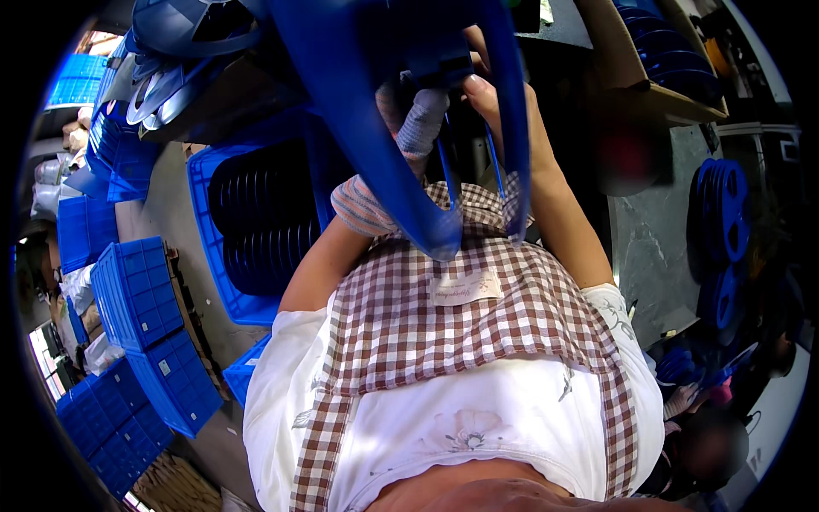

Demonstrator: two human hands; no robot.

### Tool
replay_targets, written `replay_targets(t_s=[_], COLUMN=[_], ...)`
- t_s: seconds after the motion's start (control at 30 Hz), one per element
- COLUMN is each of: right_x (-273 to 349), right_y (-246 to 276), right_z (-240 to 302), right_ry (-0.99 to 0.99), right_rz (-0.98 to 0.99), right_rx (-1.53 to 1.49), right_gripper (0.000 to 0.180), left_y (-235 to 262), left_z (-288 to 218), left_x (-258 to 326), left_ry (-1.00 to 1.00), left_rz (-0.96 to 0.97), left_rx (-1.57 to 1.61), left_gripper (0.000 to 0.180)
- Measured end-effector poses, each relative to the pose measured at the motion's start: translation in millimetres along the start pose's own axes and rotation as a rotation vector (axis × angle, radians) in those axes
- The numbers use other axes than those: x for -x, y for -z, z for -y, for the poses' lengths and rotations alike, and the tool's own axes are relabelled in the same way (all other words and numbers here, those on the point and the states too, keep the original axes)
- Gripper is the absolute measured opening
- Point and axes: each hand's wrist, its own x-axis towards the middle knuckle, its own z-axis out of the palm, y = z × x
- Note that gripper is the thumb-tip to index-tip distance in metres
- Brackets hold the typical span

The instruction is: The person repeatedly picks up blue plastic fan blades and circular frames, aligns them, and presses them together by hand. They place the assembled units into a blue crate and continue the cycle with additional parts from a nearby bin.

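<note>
A large blue plastic reel (358,119) with wide cutouts is held up close to my head, and its top runs out of view. My left hand (422,124), in a striped knitted glove, shows through a cutout with its fingers closed at the reel's centre. On the other side my bare right hand (490,98) has its thumb and fingers bent around the hub. Part of both hands is hidden behind the reel's blue spokes. Dark shadow hides the detail of the hub between them.
At my left stands a blue crate (203,213) packed with rows of black discs. Stacked blue crates (141,294) are farther left. Reels (192,38) pile up at upper left. A cardboard box (614,51) holds discs at upper right. Blue reels (725,213) lie right; a person's hand (681,399) shows lower right.
</note>
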Motion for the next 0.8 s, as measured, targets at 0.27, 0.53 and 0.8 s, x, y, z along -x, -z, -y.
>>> replay_targets(t_s=[0.27,0.53,0.8], right_x=[0.7,0.9,6.5], right_y=[2.3,-8.4,11.1], right_z=[-1.7,10.0,14.0], right_ry=[-0.023,0.002,-0.069], right_rz=[0.084,-0.044,0.091], right_rx=[-0.038,-0.154,-0.07], right_gripper=[0.057,0.051,0.066], left_y=[1.1,3.4,-1.8], left_z=[13.2,15.4,0.6], left_x=[-6.3,-7.4,-4.2], left_ry=[0.009,0.029,0.115], left_rz=[0.016,0.047,0.142], left_rx=[0.049,0.076,0.033], left_gripper=[0.058,0.058,0.058])
